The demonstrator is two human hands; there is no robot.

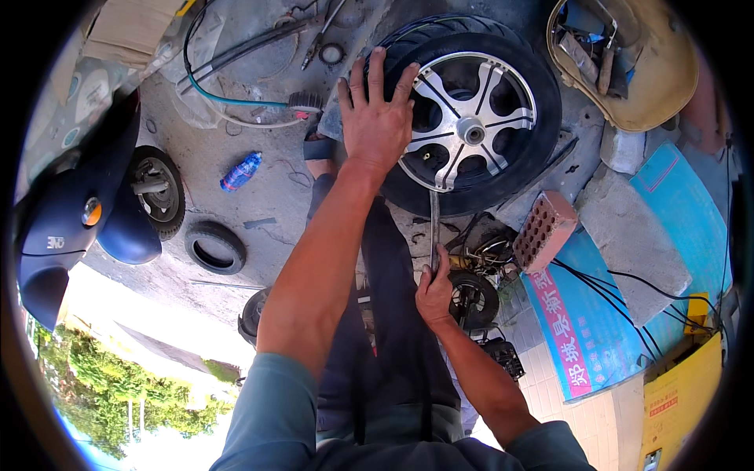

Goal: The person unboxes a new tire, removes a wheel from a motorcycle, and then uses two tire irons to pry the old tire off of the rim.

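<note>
A wheel with a silver spoked rim (436,162) and a black tire (548,118) lies flat on the ground in front of me. My left hand (375,118) presses on the tire's left side, palm down with the fingers spread. In my right hand (437,294) is a metal tire lever (435,228), gripped near its lower end. The lever's far tip reaches the near edge of the rim, where tire and metal meet; how deep it goes in is hidden. Another tire (471,26) shows partly beneath the wheel's far side.
A yellowish tub (660,86) of tools stands at far right, above a red perforated brick (545,230) and a concrete slab (632,243). Leftward are a hose gauge (305,101), a blue-labelled bottle (241,171), a loose small tire (215,248) and a dark scooter (59,220).
</note>
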